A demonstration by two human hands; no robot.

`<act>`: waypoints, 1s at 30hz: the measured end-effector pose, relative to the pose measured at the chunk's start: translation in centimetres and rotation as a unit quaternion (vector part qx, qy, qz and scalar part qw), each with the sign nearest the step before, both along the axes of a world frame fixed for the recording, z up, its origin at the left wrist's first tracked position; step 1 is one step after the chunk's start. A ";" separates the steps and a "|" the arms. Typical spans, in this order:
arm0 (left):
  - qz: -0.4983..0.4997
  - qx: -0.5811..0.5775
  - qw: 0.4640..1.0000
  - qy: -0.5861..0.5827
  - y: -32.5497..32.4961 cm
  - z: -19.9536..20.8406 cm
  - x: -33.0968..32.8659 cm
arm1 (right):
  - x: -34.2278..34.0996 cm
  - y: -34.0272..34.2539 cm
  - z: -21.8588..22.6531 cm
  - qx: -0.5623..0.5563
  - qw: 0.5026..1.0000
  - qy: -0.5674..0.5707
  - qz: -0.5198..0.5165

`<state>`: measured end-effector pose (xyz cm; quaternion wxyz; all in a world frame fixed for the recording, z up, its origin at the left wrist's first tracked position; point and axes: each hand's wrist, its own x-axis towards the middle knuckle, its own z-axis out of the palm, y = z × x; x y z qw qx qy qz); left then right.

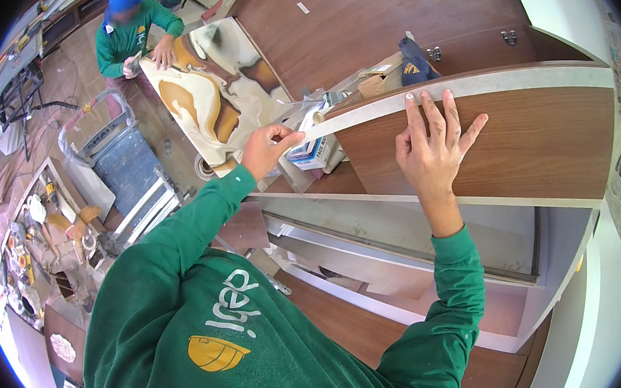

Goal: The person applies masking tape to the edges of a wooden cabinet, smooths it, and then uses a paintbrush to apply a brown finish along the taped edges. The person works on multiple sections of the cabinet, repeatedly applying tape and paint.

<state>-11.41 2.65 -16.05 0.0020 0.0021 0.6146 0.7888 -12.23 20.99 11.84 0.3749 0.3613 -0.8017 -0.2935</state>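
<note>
A long pale strip (pixel 516 80), which looks like masking tape, runs along the upper edge of a brown wood-grain panel (pixel 507 141). Between thumb and fingers, my left hand (pixel 266 151) pinches its left end, which hangs free past the panel's corner. My right hand (pixel 435 149) lies against the panel with its fingers spread, the fingertips touching the strip. Just beyond my left hand, a white and blue box (pixel 311 152) stands on the cabinet, with a small roll (pixel 318 118) on top.
Behind the panel lie a dark blue cap (pixel 415 61) and a cardboard piece (pixel 373 85). At far left a co-worker (pixel 129 34) handles a marble-patterned board (pixel 215 97). A blue platform trolley (pixel 125 163) and a tool-strewn bench (pixel 56 231) stand left. Open cabinet compartments (pixel 396 227) lie below my arms.
</note>
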 end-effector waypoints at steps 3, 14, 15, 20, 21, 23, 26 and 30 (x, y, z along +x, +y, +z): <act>0.001 -0.023 1.000 0.007 0.3 0.2 -1.1 | 0.1 0.0 0.1 0.006 1.000 0.003 -0.008; -0.004 -0.037 0.999 -0.008 1.4 0.0 -2.0 | 0.0 -0.1 0.0 0.002 1.000 0.001 -0.004; 0.000 -0.038 0.999 -0.008 1.4 0.1 -2.1 | 0.0 -0.1 0.0 0.001 1.000 -0.001 -0.004; 0.018 -0.051 0.999 -0.008 1.3 0.8 -2.0 | 0.2 -0.2 0.1 0.001 1.000 -0.005 -0.013; 0.030 -0.043 0.999 0.004 1.4 0.6 -2.1 | 0.2 -0.2 0.1 0.001 1.000 -0.005 -0.014; 0.052 -0.027 0.998 0.028 1.8 0.1 -2.4 | 0.2 -0.2 0.2 0.002 1.000 -0.004 -0.011; 0.052 -0.027 0.998 0.020 2.0 -0.1 -2.5 | 0.1 -0.2 0.2 0.002 1.000 -0.005 -0.007; 0.044 -0.034 0.998 0.013 2.1 -0.1 -2.6 | 0.2 -0.1 0.2 0.004 1.000 -0.004 -0.011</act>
